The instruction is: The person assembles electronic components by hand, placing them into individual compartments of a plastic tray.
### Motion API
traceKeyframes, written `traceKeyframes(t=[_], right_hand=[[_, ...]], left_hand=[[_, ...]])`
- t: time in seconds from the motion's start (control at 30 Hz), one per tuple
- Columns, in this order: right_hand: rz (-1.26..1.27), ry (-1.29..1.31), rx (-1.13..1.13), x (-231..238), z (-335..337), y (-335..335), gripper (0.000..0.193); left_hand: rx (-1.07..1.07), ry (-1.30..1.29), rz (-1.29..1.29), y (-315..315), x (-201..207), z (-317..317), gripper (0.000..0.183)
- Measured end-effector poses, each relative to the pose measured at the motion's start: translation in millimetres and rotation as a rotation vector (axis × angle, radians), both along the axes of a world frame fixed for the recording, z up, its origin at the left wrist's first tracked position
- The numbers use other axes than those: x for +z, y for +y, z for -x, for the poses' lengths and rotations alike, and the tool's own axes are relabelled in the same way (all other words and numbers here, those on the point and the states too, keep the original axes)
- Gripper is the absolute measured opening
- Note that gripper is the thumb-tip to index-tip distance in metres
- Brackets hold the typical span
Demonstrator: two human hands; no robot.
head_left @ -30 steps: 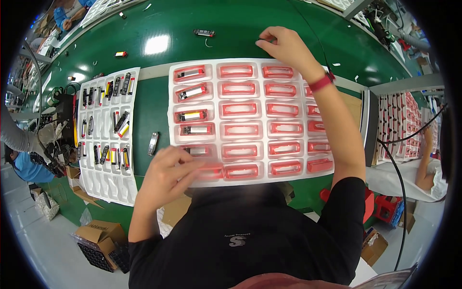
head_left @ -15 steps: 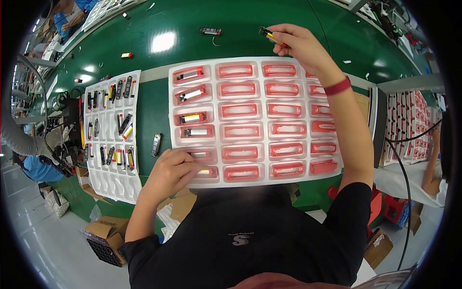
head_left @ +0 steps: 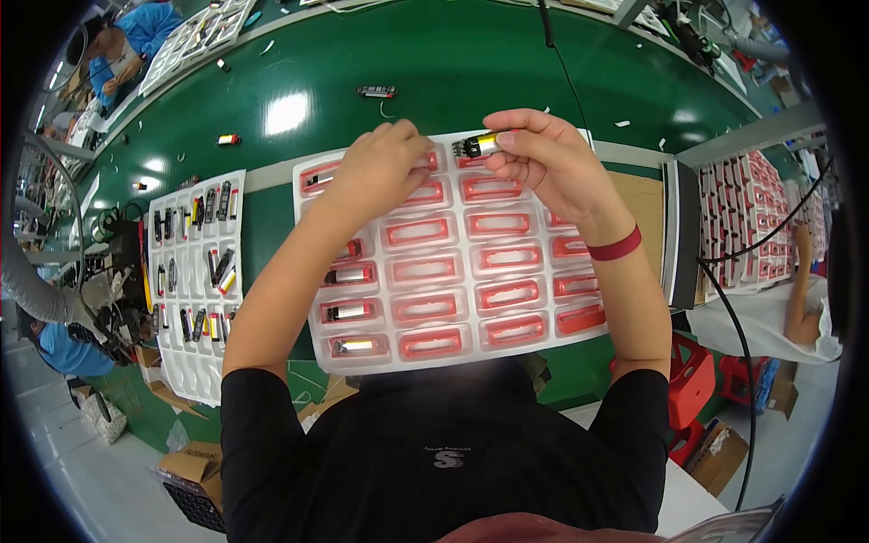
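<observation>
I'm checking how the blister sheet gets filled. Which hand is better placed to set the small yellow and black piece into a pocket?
The right hand, probably: its fingers already pinch the yellow and black piece just above the top pockets of the white and red blister sheet. The left hand rests beside it, holding nothing visible.

Illumination is bright and even, supplied from overhead. A strong specular reflection of a ceiling lamp appears on the glossy green table, with smaller glints to its left. The white blister tray shows mild sheen on its plastic pockets. Shadows are soft and short. Focus is sharp at centre. Fisheye distortion bends straight edges toward the rim, and a black circular vignette encloses the view.
</observation>
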State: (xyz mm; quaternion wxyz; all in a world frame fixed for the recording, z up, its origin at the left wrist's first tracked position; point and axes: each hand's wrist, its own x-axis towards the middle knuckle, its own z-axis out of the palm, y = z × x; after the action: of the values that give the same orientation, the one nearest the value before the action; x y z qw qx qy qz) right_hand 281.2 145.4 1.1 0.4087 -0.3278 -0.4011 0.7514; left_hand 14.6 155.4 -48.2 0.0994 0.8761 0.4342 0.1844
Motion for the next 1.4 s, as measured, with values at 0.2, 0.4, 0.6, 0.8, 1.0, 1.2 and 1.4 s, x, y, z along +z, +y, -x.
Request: traceKeyframes(t=[0.2,0.4,0.6,0.8,1.0,1.2,1.4], right_hand=[[-0.104,-0.055,-0.097,3,0,-11,0.023],[-0.183,-0.046,-0.152,6,9,-16,0.023],[-0.407,-0.307,-0.223,4,29,-30,0.025],[-0.553,-0.365,-0.283,-8,38,-40,0.027],[-0.470,-0.299,-0.310,-7,46,-43,0.025],[-0.445,-0.270,-0.359,-11,50,-45,0.022],[-0.438,-0.276,-0.385,-14,51,-48,0.022]], left_hand=[[0.007,-0.048,0.043,6,11,7,0.029],[0.037,-0.780,0.618,-8,35,20,0.043],[-0.090,-1.280,0.949,-36,33,8,0.040],[-0.122,-1.268,0.953,-50,32,1,0.040],[-0.108,-1.279,0.942,-52,28,0,0.039],[-0.111,-1.274,0.906,-57,30,-6,0.040],[-0.105,-1.277,0.888,-57,31,-10,0.041]])
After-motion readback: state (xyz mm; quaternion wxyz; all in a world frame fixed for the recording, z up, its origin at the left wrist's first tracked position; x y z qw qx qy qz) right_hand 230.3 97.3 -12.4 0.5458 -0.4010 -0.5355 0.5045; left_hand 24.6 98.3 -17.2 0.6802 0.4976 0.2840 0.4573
